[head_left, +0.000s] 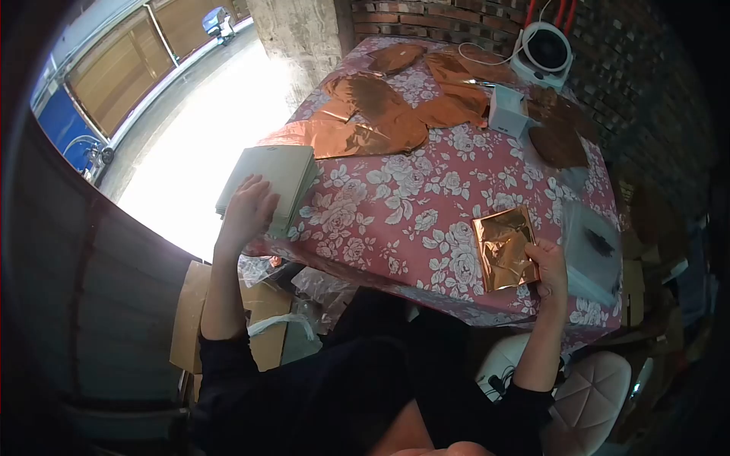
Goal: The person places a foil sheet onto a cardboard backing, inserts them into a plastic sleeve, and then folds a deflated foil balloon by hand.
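My right hand (547,267) pinches the right edge of a square, copper-coloured foil packet (503,247), thumb on top. The packet lies close over the tablecloth near the table's front edge, its surface shiny and creased. On the left, my left hand (251,207) rests with fingers stretched out over a stack of pale, flat, card-like pieces (277,178). That stack sits at the table's left corner. Just right of my right hand lies a clear plastic bag (589,254) with a dark patch on it.
Crumpled copper foil sheets (372,114) spread over the far part of the flowered tablecloth (380,205). A small white box (508,112) and a white fan (542,55) stand at the back right. Below are an open cardboard box (266,323) and a padded chair (589,403).
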A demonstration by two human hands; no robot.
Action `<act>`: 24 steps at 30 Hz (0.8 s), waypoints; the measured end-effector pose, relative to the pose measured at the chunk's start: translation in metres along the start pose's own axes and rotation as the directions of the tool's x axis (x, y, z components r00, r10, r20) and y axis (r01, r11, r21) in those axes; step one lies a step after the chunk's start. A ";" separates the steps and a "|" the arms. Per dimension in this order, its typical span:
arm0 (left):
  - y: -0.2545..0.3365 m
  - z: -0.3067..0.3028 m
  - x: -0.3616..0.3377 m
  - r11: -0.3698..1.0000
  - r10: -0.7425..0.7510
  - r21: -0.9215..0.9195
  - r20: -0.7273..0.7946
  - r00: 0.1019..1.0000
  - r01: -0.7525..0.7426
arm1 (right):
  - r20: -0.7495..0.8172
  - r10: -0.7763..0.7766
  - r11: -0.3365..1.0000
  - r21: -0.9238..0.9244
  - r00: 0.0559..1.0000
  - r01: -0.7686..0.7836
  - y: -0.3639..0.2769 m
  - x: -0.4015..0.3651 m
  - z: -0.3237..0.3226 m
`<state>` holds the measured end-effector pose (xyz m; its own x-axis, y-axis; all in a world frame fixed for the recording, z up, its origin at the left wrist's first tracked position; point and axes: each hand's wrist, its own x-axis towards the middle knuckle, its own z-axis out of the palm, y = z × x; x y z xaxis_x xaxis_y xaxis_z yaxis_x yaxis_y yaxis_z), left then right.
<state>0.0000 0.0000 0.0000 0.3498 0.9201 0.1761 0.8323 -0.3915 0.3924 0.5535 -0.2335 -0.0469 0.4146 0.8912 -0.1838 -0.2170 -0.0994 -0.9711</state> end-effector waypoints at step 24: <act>0.065 -0.028 -0.002 0.962 0.162 0.149 0.358 0.919 -0.228 | -0.044 0.001 1.000 -0.012 0.999 -0.002 -0.009 -0.014 0.018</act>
<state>0.0409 -0.0276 0.0506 0.6108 0.7858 -0.0976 0.7852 -0.5851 0.2030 0.5338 -0.2368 -0.0327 0.4528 0.8708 -0.1915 -0.2072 -0.1061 -0.9725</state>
